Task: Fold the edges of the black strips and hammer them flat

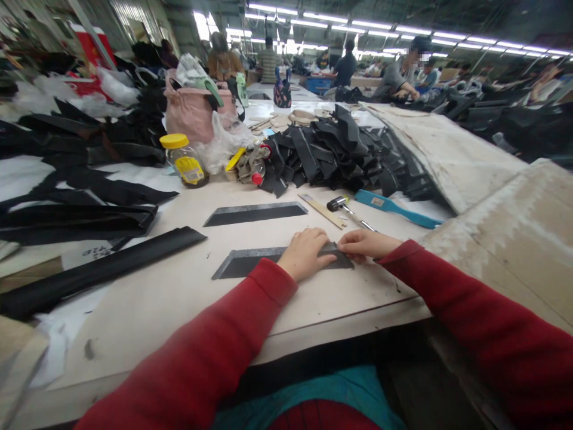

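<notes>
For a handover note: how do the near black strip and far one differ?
The near strip lies under the left hand and right hand; the far strip is untouched. The near strip is partly hidden; the far strip shows whole. Both are long and tapered, a grey band above black.

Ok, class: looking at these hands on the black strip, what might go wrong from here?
The left hand and right hand rest on only one end of the black strip, so it might slip out of line. The small hammer and wooden ruler lie just beyond the hands and could perhaps get knocked. The loose heap of black cut pieces might slide toward the work.
</notes>
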`<state>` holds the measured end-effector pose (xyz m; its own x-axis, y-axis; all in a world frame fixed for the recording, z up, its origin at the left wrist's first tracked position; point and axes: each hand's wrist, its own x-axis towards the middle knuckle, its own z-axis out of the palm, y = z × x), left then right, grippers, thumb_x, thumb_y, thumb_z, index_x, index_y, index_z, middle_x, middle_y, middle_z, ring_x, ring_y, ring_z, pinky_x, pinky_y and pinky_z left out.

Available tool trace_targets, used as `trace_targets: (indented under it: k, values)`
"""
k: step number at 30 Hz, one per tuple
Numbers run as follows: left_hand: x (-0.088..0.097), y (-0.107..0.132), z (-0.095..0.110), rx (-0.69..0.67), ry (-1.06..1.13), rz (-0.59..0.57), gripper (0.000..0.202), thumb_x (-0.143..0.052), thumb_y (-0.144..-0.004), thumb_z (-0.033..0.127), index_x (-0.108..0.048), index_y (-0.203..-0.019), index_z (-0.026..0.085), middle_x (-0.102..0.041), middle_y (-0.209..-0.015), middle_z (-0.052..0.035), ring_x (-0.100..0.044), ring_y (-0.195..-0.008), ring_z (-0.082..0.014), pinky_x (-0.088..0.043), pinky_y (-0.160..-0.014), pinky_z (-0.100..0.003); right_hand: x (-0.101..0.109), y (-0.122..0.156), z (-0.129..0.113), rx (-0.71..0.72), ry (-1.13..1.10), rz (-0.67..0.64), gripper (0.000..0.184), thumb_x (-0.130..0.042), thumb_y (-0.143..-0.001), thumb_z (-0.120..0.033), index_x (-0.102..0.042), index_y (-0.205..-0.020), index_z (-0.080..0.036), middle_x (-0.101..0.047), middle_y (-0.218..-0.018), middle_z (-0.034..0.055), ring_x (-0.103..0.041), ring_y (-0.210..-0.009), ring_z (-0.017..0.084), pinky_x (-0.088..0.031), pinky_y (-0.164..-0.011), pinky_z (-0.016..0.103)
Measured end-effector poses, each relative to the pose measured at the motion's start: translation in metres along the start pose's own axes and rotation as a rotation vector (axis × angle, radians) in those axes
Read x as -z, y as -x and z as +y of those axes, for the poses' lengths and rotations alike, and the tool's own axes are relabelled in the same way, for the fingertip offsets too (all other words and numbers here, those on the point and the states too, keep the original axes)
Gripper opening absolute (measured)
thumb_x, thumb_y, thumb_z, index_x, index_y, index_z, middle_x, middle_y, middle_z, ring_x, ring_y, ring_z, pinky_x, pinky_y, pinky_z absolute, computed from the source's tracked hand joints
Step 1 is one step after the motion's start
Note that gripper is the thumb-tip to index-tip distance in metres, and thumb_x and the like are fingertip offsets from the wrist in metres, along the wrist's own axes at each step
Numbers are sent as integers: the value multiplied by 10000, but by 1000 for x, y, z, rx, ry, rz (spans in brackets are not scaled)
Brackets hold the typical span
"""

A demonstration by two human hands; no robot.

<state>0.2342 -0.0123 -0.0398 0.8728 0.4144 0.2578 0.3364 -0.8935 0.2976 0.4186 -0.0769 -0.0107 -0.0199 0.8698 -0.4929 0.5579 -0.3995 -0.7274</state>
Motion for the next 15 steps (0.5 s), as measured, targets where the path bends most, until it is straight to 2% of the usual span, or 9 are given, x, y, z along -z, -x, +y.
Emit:
trace_targets:
  k: [3,8,11,15]
  values:
    - [0,-1,0,21,2,-16,293,-541,-817,420,-529,-1003,194,-523,-1048,-41,-460,-977,-192,-398,-831,-346,1,-2,-4,138,163,70,210,-521,-751,-332,-594,-833,-153,-505,-558,-46,-470,-497,92,-409,-491,223]
    - [-1,-1,-2,56,31,-3,237,-530,-821,384,-544,-982,211,-549,-989,-30,-479,-958,-199,-403,-820,-357,5,-5,-14,372,653,144,185,-482,-781,-228,-645,-857,-183,-633,-773,22,-558,-727,153,-433,-695,279]
    - [-3,-2,-3,88,52,21,162,-504,-808,260,-565,-951,215,-572,-951,-20,-495,-936,-193,-404,-826,-354,6,-5,-17,440,819,122,202,-461,-803,-209,-648,-870,-173,-643,-818,43,-565,-764,166,-424,-717,284]
    - [-3,-2,-3,98,58,35,193,-468,-764,180,-592,-909,210,-585,-917,-25,-507,-907,-192,-412,-814,-352,4,-5,-17,508,926,126,205,-443,-818,-191,-638,-867,-156,-627,-826,58,-556,-762,169,-419,-710,286]
